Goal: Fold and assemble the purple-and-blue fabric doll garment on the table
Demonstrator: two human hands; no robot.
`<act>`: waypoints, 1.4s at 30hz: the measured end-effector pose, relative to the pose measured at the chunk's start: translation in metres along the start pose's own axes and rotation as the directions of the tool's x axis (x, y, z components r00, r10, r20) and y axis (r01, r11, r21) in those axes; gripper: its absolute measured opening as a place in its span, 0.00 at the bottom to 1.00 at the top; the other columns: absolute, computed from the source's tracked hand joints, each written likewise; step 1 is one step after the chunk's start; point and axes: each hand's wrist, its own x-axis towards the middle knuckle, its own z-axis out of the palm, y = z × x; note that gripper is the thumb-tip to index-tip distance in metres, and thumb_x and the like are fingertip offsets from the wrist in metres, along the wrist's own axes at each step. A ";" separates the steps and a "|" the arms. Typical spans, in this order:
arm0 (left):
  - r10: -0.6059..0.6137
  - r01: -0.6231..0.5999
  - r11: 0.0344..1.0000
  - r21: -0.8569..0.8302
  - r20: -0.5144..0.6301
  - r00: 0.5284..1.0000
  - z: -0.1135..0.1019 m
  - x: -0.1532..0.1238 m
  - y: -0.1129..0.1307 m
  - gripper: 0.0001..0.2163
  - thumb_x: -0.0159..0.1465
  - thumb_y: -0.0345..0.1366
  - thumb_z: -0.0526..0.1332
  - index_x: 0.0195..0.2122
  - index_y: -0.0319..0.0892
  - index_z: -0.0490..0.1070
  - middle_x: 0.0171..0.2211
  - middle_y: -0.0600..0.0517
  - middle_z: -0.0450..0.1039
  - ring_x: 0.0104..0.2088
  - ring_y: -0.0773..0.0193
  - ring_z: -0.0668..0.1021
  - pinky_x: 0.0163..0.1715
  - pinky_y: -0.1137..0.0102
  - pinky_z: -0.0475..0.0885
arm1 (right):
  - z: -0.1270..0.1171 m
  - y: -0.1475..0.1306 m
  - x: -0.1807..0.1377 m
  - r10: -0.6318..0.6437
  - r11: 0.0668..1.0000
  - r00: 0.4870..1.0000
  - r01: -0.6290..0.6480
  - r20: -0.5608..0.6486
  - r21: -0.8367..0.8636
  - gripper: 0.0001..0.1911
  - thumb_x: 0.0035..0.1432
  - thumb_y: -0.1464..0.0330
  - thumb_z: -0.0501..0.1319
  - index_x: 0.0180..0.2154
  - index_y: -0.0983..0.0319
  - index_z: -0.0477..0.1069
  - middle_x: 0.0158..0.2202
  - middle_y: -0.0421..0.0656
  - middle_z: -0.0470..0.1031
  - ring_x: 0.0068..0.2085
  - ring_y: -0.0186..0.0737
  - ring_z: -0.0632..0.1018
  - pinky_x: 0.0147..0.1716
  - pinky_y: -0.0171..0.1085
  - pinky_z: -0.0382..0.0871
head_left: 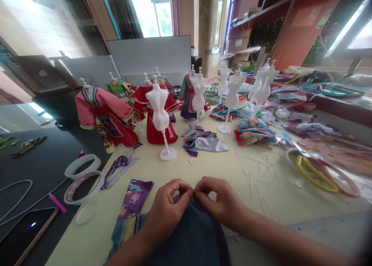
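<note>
A small teal doll garment [188, 231] with dark purple edging lies at the table's front, below both hands. My left hand [171, 202] pinches its top edge between thumb and forefinger. Right beside it, my right hand [215, 196] pinches the same edge, fingertips almost touching the left ones. Whatever tiny item may sit between the fingertips is too small to make out. To the left, a purple flowered sleeve [135, 200] with a striped band extends from under my left forearm. A bare white mannequin [158, 107] stands upright beyond the hands.
Dressed mannequins, one in a pink-sleeved robe [101, 107], stand at the back left. Rolls of tape [83, 167], a pink marker [58, 203] and a phone [27, 231] lie left. Scissors with yellow and red handles [316, 173], bead strands [250, 184] and fabric scraps [255, 132] are right.
</note>
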 end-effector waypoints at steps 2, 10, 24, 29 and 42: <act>-0.017 0.019 0.998 -0.053 0.025 1.000 -0.001 0.000 0.000 0.07 0.60 0.37 0.56 0.28 0.41 0.70 0.27 0.54 0.72 0.32 0.64 0.74 0.32 0.73 0.67 | -0.001 -0.002 0.001 0.048 0.996 0.999 -0.049 0.020 0.072 0.05 0.53 0.73 0.56 0.27 0.63 0.69 0.25 0.40 0.73 0.27 0.33 0.72 0.27 0.32 0.64; -0.153 0.176 0.959 -0.221 0.118 0.981 -0.003 0.001 0.002 0.10 0.59 0.40 0.57 0.29 0.39 0.71 0.27 0.52 0.71 0.31 0.63 0.72 0.30 0.73 0.66 | -0.003 -0.005 0.005 0.180 0.948 0.979 -0.198 0.093 0.249 0.05 0.52 0.72 0.57 0.26 0.64 0.69 0.23 0.38 0.70 0.26 0.31 0.69 0.25 0.30 0.60; -0.209 0.240 0.921 -0.308 0.132 0.969 -0.002 0.001 -0.003 0.08 0.57 0.39 0.60 0.27 0.39 0.72 0.26 0.54 0.70 0.29 0.67 0.70 0.29 0.75 0.65 | -0.003 -0.003 0.005 0.169 0.951 0.981 -0.187 0.093 0.246 0.04 0.51 0.73 0.57 0.26 0.65 0.69 0.23 0.38 0.69 0.26 0.31 0.69 0.24 0.30 0.60; -0.197 0.229 0.924 -0.306 0.131 0.972 -0.003 0.000 -0.001 0.06 0.56 0.35 0.59 0.28 0.39 0.73 0.26 0.54 0.71 0.31 0.66 0.71 0.31 0.75 0.65 | -0.002 -0.003 0.005 0.117 0.979 0.992 -0.123 0.046 0.165 0.05 0.51 0.75 0.56 0.26 0.64 0.69 0.24 0.40 0.72 0.28 0.33 0.71 0.27 0.31 0.63; -0.157 0.173 0.970 -0.173 0.104 0.982 -0.002 0.002 -0.003 0.08 0.57 0.38 0.60 0.27 0.39 0.74 0.26 0.53 0.74 0.31 0.64 0.74 0.32 0.75 0.67 | 0.002 0.001 -0.003 -0.268 0.935 0.962 0.247 -0.049 -0.256 0.06 0.54 0.75 0.53 0.27 0.63 0.66 0.25 0.41 0.67 0.26 0.33 0.67 0.26 0.32 0.58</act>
